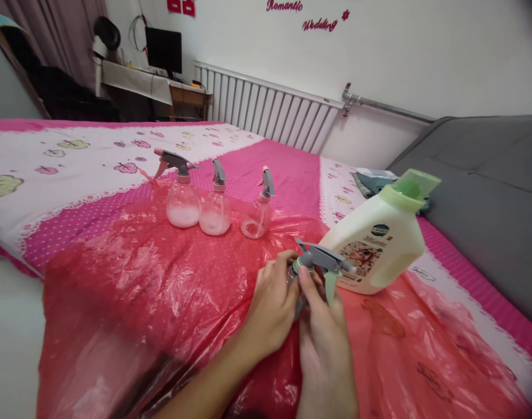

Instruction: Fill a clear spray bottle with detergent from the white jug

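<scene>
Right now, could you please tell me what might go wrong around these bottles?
The three pink-trigger spray bottles stand on a creased red plastic sheet over soft-looking bedding; a tug might tip them.

The large white bottle sits close to the right hand, so it could be bumped.

The green-trigger spray bottle between both hands could slip.

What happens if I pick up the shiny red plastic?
The red plastic would probably flop, since it lies wrinkled. It may feel slippery, judging by its shine. Lifting could topple the spray bottles standing on it.
</scene>
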A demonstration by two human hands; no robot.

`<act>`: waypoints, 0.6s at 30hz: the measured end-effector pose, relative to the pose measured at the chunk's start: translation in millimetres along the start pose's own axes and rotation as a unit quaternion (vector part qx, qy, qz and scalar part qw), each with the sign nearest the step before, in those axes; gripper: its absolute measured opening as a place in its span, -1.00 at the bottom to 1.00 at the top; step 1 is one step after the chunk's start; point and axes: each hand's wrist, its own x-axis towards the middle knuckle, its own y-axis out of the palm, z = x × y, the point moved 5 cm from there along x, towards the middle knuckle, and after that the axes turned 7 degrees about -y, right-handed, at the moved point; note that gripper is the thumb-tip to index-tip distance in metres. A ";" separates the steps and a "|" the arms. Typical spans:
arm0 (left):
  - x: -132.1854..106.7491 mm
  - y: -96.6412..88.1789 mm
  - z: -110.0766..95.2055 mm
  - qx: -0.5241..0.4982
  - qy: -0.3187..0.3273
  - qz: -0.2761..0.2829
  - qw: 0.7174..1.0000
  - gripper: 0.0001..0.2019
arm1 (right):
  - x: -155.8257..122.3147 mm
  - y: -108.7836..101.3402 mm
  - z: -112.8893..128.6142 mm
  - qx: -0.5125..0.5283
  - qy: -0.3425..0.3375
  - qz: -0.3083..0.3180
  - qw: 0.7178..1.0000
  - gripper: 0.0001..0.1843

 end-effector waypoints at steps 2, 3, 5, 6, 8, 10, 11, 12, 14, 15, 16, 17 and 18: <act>1.3 -0.6 0.4 -0.014 -0.009 -0.003 1.000 -0.71 | -0.2 -2.4 1.1 -0.008 0.008 0.015 1.000 -0.37; 1.8 -0.9 0.6 -0.020 -0.014 -0.004 1.000 -0.70 | -0.5 -3.2 2.3 -0.011 0.009 0.024 1.000 -0.38; 2.4 -1.2 0.9 -0.028 -0.022 -0.004 0.999 -0.68 | -1.6 -3.1 5.9 -0.014 0.004 0.047 0.999 -0.39; 2.4 -1.2 0.8 -0.030 -0.024 -0.002 0.999 -0.68 | -2.2 -2.4 8.0 -0.015 -0.004 0.058 0.998 -0.38; 1.8 -0.9 0.3 -0.028 -0.028 0.002 0.999 -0.67 | -3.0 -1.6 10.4 -0.021 -0.015 0.062 0.998 -0.37; 0.9 -0.8 -0.9 -0.024 -0.028 0.005 0.999 -0.68 | -2.7 -1.8 10.0 -0.045 -0.023 0.048 0.998 -0.34; 0.5 -0.8 -1.6 -0.023 -0.027 0.006 0.999 -0.68 | -2.0 -2.5 9.5 -0.065 -0.032 0.037 0.997 -0.31; 0.1 -0.8 -2.3 -0.022 -0.025 0.008 0.999 -0.68 | -1.0 -3.3 9.1 -0.090 -0.045 0.025 0.995 -0.29; -0.3 -0.8 -3.1 -0.019 -0.022 0.010 1.000 -0.69 | 1.5 -5.5 8.7 -0.144 -0.076 -0.001 0.987 -0.28; -0.4 -0.7 -3.0 -0.017 -0.021 0.012 1.000 -0.69 | 2.7 -6.7 8.9 -0.171 -0.091 -0.014 0.981 -0.29; -0.4 -0.8 -2.6 -0.015 -0.021 0.013 1.000 -0.70 | 3.7 -7.8 9.5 -0.196 -0.106 -0.025 0.974 -0.29; -0.5 -0.8 -2.1 -0.013 -0.019 0.014 1.000 -0.70 | 4.4 -8.7 10.4 -0.221 -0.120 -0.034 0.967 -0.30; -0.7 -0.8 -1.6 -0.013 -0.017 0.016 1.000 -0.70 | 4.9 -9.4 11.6 -0.244 -0.134 -0.040 0.960 -0.31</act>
